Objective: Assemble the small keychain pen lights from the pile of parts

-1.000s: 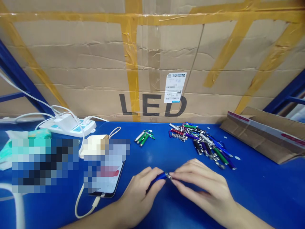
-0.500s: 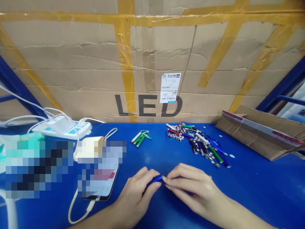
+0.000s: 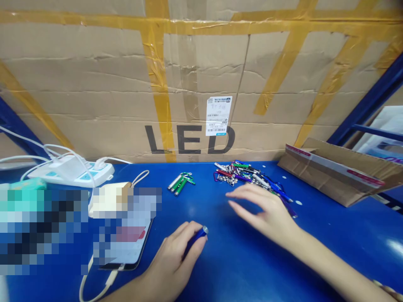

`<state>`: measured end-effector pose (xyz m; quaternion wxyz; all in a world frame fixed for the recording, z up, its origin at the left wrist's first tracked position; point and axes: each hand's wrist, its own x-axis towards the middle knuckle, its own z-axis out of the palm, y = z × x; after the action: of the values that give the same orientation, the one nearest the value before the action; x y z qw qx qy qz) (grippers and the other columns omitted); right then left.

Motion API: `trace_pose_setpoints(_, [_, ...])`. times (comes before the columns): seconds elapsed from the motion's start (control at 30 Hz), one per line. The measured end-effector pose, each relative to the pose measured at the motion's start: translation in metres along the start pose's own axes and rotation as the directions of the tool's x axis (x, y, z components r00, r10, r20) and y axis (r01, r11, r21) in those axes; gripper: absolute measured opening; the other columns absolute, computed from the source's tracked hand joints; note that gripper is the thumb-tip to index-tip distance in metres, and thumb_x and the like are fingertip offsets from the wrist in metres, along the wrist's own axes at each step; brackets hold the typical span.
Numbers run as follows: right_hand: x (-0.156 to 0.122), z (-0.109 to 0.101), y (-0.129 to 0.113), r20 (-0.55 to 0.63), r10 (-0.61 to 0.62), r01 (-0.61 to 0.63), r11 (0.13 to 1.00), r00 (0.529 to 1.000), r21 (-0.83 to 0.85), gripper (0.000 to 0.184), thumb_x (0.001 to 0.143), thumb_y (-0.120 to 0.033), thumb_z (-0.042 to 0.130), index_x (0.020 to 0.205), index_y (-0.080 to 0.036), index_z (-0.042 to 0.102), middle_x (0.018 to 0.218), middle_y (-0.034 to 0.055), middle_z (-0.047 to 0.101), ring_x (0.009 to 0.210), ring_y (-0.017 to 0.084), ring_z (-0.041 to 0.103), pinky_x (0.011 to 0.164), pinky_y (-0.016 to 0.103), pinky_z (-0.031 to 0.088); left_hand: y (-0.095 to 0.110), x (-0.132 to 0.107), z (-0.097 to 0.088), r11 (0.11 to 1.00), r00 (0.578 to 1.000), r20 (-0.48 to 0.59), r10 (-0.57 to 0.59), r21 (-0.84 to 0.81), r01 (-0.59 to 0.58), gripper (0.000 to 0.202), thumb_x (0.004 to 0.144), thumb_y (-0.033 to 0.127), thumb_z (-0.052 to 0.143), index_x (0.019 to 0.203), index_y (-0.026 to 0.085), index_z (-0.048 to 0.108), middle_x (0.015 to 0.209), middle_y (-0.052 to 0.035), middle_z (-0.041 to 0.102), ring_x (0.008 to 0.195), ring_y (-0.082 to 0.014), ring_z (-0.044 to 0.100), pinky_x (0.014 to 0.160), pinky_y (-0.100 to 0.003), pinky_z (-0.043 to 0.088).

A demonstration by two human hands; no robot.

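The left hand (image 3: 176, 256) clasps a blue tube (image 3: 194, 241) jutting past its fingertips, while the right hand (image 3: 269, 209) spreads empty fingers, a tube pile (image 3: 239, 173) just beyond them, a box (image 3: 330, 177), floor hidden, to their right.

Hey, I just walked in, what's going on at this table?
Someone is working with bare hands at a blue table. Their left hand grips a blue tube with its silver end showing. Their right hand, thumb and fingers apart with nothing visible between them, is by a jumbled pile of colored tubes. A smaller group of green and silver tubes lies left of that pile.
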<state>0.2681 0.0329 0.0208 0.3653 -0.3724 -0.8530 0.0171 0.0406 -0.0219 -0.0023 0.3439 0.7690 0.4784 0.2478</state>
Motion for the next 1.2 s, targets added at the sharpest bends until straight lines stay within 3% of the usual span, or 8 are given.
trace_pose_setpoints(0.13, [-0.003,0.005,0.045,0.102,0.155,-0.105,0.919,0.983,-0.380,0.040,0.086,-0.041,0.048,0.119,-0.018,0.054,0.119,0.0120,0.057,0.109,0.027,0.052,0.088,0.047,0.042,0.003,0.000,-0.002,1.000,1.000,0.024,0.017,-0.025,-0.017,0.019,0.093,0.030,0.033,0.095,0.024,0.051,0.089,-0.0010,0.057,0.082,-0.0149,0.054,0.070,-0.024,0.042])
trace_pose_setpoints(0.23, [-0.010,0.012,0.069,0.197,0.233,-0.110,0.865,0.952,-0.490,0.046,0.087,-0.047,0.043,0.125,-0.021,0.051,0.128,0.0117,0.051,0.117,0.030,0.045,0.092,0.050,0.038,0.004,-0.001,-0.002,0.999,0.999,0.029,0.026,-0.024,-0.026,0.017,0.093,0.029,0.035,0.094,0.024,0.051,0.090,-0.0005,0.057,0.081,-0.0144,0.054,0.071,-0.024,0.042])
trace_pose_setpoints(0.33, [-0.015,0.016,0.080,0.203,0.252,-0.106,0.834,0.946,-0.541,0.043,0.088,-0.047,0.041,0.122,-0.024,0.055,0.127,0.0117,0.050,0.117,0.031,0.044,0.092,0.050,0.038,0.004,-0.003,-0.001,0.999,0.999,0.013,0.039,-0.010,-0.039,0.015,0.092,0.028,0.037,0.094,0.024,0.052,0.090,0.0004,0.058,0.082,-0.0140,0.055,0.073,-0.024,0.041])
trace_pose_setpoints(0.57, [-0.012,0.016,0.081,0.126,0.077,0.000,0.852,0.989,-0.524,0.043,0.090,-0.047,0.034,0.092,-0.027,0.072,0.116,0.0100,0.058,0.106,0.030,0.052,0.082,0.046,0.042,0.006,-0.006,-0.002,0.998,0.999,0.007,0.048,0.049,-0.048,0.014,0.091,0.028,0.041,0.097,0.024,0.053,0.093,0.0004,0.060,0.086,-0.0154,0.058,0.075,-0.027,0.042])
trace_pose_setpoints(0.73, [-0.010,0.016,0.078,0.092,0.069,-0.025,0.911,0.993,-0.412,0.047,0.086,-0.054,0.037,0.078,-0.026,0.073,0.105,0.0104,0.062,0.096,0.030,0.057,0.075,0.046,0.046,0.005,-0.007,-0.003,0.993,0.996,0.026,0.086,0.083,-0.088,0.017,0.092,0.029,0.040,0.100,0.024,0.053,0.094,-0.0007,0.061,0.087,-0.0160,0.058,0.075,-0.026,0.043])
trace_pose_setpoints(0.93, [-0.011,0.019,0.080,0.097,0.100,-0.064,0.945,0.990,-0.320,0.048,0.084,-0.058,0.038,0.082,-0.024,0.072,0.093,0.0106,0.063,0.089,0.027,0.059,0.077,0.043,0.048,0.004,-0.007,-0.003,0.991,0.995,0.027,0.099,0.091,-0.101,0.019,0.092,0.029,0.038,0.102,0.022,0.054,0.091,-0.0016,0.060,0.085,-0.0160,0.058,0.074,-0.026,0.044])
trace_pose_setpoints(1.03, [-0.012,0.020,0.078,0.117,0.068,-0.021,0.931,0.991,-0.363,0.051,0.088,-0.055,0.032,0.088,-0.024,0.073,0.096,0.0104,0.064,0.086,0.027,0.059,0.073,0.043,0.047,0.004,-0.006,-0.003,0.990,0.995,0.022,0.100,0.094,-0.102,0.018,0.092,0.028,0.039,0.100,0.022,0.054,0.091,-0.0014,0.061,0.083,-0.0156,0.058,0.073,-0.026,0.043])
trace_pose_setpoints(1.2, [-0.011,0.017,0.071,0.159,0.082,-0.002,0.894,0.984,-0.448,0.046,0.090,-0.048,0.033,0.081,-0.026,0.073,0.090,0.0065,0.067,0.080,0.024,0.060,0.063,0.036,0.043,0.008,-0.006,-0.005,0.996,0.998,0.023,0.063,0.067,-0.065,0.016,0.092,0.025,0.038,0.095,0.022,0.053,0.090,-0.0007,0.060,0.081,-0.0146,0.057,0.072,-0.025,0.042])
